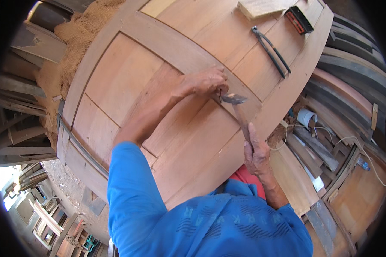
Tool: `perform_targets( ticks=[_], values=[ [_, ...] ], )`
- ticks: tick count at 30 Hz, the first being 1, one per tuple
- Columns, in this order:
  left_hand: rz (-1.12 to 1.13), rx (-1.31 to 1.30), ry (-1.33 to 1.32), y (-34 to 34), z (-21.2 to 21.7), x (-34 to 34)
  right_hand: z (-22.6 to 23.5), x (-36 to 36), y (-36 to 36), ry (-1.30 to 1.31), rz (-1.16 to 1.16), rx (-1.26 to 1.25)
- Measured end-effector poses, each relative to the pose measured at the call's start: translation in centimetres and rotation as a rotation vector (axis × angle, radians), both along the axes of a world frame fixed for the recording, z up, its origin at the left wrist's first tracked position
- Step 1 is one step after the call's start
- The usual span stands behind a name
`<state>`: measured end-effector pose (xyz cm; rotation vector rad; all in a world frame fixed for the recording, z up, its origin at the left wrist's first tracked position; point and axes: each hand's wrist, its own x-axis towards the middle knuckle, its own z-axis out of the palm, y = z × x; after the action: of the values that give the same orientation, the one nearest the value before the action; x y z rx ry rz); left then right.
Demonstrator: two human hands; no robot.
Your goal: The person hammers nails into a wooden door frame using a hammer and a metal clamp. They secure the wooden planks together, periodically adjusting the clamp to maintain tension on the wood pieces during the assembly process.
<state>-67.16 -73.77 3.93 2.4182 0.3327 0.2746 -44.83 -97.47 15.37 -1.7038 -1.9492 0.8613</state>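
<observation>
A wooden panelled door (120, 77) lies flat in front of me. My right hand (258, 154) is closed round the wooden handle of a hammer (241, 113), near its lower end. The hammer's dark metal head is beside the fingers of my left hand (211, 81), low over the door's middle rail. Those left fingers are pinched together and point down at the rail. Whatever they hold is hidden by the hand and too small to name. Black pincers (272, 53) rest on the door's far right panel, handles toward me.
A black and red tray-like box (299, 20) and a wood block (261, 8) lie on the door's far end. Sawdust (83, 34) is heaped at the left. Stacked boards (347, 68), a white cup-like container (306, 117) and a pale cord (356, 141) are at the right.
</observation>
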Motion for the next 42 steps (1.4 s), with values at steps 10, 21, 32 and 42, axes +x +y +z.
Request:
perform_targets(
  ticks=[10, 21, 32, 42],
  values=[
    [0.013, 0.017, 0.024, 0.7, 1.1, 0.2, -1.4, 0.1, -2.2, 0.126, -0.059, 0.191],
    [-0.03, 0.024, 0.1, 0.8, 1.6, 0.7, -2.6, 0.4, -1.0, 0.053, -0.034, 0.158],
    [0.284, -0.001, -0.067, 0.6, 2.7, -2.7, 1.8, 2.5, -0.6, 0.29, -0.114, 0.091],
    [1.304, -0.314, -0.128, -14.8, 3.4, -5.5, 0.8, 6.0, 0.1, 0.365, -0.156, -0.268]
  ],
)
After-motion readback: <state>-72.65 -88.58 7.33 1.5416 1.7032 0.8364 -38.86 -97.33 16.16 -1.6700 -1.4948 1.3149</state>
